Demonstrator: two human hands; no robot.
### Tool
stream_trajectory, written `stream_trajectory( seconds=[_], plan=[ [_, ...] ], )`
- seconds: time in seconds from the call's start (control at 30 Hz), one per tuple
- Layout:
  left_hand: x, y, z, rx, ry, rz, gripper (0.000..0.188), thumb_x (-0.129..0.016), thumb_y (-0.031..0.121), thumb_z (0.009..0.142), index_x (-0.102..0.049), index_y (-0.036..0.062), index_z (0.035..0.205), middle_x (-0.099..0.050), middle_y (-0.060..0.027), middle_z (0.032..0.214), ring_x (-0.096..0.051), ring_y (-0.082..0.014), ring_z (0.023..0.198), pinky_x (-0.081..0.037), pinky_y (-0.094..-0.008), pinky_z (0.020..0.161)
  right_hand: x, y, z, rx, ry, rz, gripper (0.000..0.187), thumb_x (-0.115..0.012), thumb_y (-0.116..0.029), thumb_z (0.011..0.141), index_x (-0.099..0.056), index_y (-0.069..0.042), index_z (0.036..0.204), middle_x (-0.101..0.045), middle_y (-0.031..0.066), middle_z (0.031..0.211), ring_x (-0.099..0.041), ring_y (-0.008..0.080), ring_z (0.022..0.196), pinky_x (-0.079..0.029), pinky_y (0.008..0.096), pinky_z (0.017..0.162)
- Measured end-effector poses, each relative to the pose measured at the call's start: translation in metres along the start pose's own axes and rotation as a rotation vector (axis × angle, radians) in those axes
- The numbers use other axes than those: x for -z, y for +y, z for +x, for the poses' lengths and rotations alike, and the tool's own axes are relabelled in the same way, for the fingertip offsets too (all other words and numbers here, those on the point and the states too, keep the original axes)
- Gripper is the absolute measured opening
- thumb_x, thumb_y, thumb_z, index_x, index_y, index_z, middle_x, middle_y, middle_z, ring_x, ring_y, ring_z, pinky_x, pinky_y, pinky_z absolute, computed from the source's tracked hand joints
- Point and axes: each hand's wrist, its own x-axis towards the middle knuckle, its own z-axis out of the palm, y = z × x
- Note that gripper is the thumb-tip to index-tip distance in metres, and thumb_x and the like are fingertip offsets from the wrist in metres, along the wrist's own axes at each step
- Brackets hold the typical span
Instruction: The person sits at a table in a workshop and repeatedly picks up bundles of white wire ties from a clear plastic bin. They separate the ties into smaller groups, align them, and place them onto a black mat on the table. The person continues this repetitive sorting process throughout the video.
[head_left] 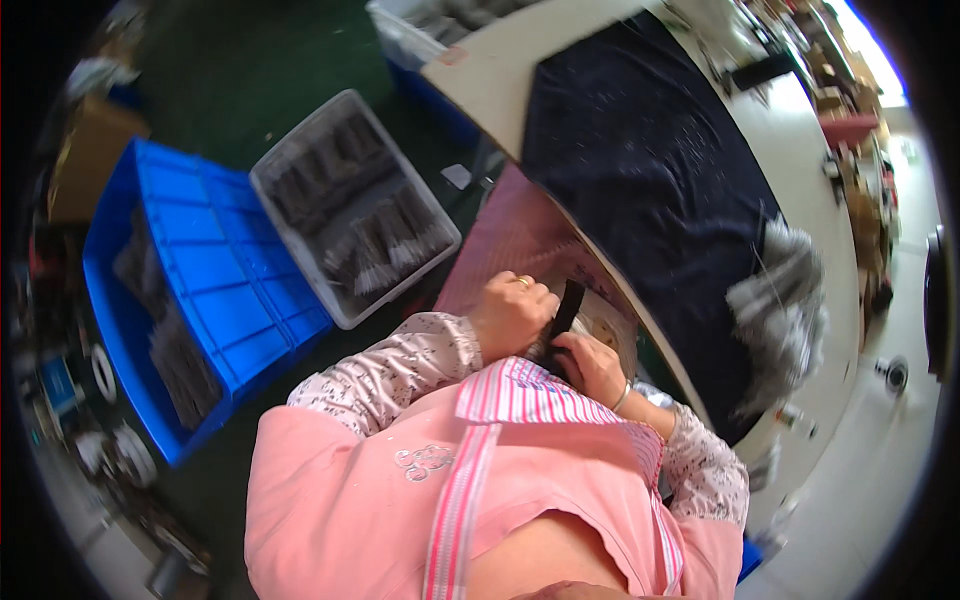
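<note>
Close in front of my chest, both hands work beside each other over the lap of a striped pink apron (510, 235). My left hand (512, 318), with a ring on one finger, is closed with its fingers curled; what it grips is hidden beneath them. A narrow black strip (569, 305) stands up between the two hands. My right hand (592, 368) is closed with thumb and fingers at the strip's lower end. A small greyish piece shows under the hands, too covered to name.
A dark blue cloth (640, 190) covers part of the pale table (505, 75) at right, with a bundle of grey-white pieces (785, 305) on it. At left stand a grey-white crate (350, 112) holding dark grey bundles and a blue lidded bin (215, 235) with similar bundles.
</note>
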Motion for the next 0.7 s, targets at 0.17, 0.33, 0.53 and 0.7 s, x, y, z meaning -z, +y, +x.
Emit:
stream_trajectory(
  seconds=[0.17,0.33,0.53,0.7],
  plan=[
    [0.001,0.016,0.011,-0.107,0.014,0.052,0.015,-0.065,0.011,0.064,-0.05,0.0107,0.061,-0.047,-0.0028,0.058,-0.052,-0.0187,0.055,-0.04,-0.0326,0.054,-0.049,0.034,-0.026,-0.404,-0.123,-0.008,0.019,-0.055,-0.005,0.08,-0.058,-0.002,0.099,-0.059,0.0208,0.095,-0.057,0.0391,0.085,-0.048,0.0427,0.076],
    [-0.011,0.021,0.019,-0.182,0.005,-0.017,0.018,-0.064,0.01,0.061,-0.046,0.0108,0.06,-0.047,-0.004,0.057,-0.052,-0.0187,0.054,-0.04,-0.0331,0.053,-0.075,0.069,0.0,-0.365,-0.419,-0.098,0.018,-0.055,-0.016,0.083,-0.058,-0.003,0.094,-0.06,0.0184,0.093,-0.059,0.0351,0.085,-0.048,0.0413,0.075],
    [-0.01,0.019,0.027,-0.093,-0.127,0.032,0.014,-0.066,0.011,0.067,-0.052,0.0093,0.066,-0.054,-0.0066,0.064,-0.056,-0.024,0.063,-0.041,-0.036,0.059,-0.103,0.088,0.012,-0.337,-0.198,0.028,0.017,-0.056,-0.02,0.085,-0.056,-0.004,0.083,-0.06,0.0168,0.085,-0.059,0.0332,0.077,-0.047,0.0416,0.068],
    [-0.018,0.017,0.036,-0.24,-0.108,0.06,0.016,-0.064,0.01,0.068,-0.049,0.0106,0.063,-0.049,-0.0055,0.061,-0.053,-0.0223,0.06,-0.04,-0.0361,0.057,-0.103,0.101,0.011,-0.257,0.082,0.324,0.024,-0.056,-0.024,0.086,-0.054,-0.004,0.073,-0.06,0.0154,0.078,-0.058,0.0316,0.07,-0.046,0.0419,0.063]
  ],
)
